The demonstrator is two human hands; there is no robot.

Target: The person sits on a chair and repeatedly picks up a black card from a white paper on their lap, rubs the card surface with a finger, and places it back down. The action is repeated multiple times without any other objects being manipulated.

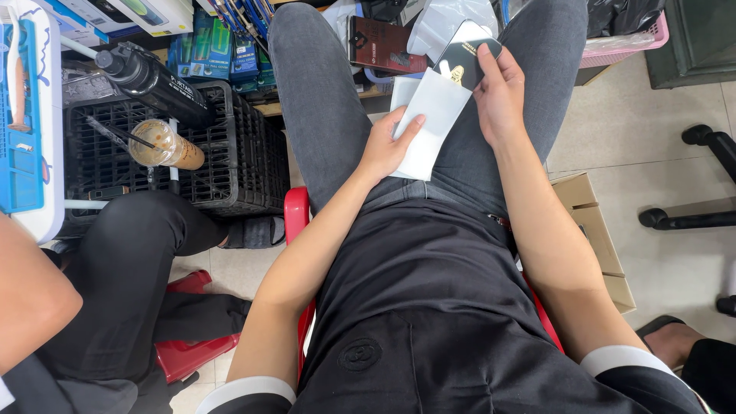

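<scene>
I sit on a red stool (296, 216), looking down at my lap in grey jeans. My left hand (386, 146) grips the lower edge of a white paper sleeve (433, 115) that rests over my thighs. My right hand (500, 90) holds a flat black card-like item with a gold mark (461, 60), which sticks partway out of the sleeve's top end. A clear plastic film (452, 19) lies just beyond it.
A black plastic crate (230, 153) stands at left with an iced coffee cup (165, 144) and a black cylindrical device (157, 83) on it. Another person in black sits at left. A cardboard box (594, 230) is at right, chair legs (690, 218) beyond.
</scene>
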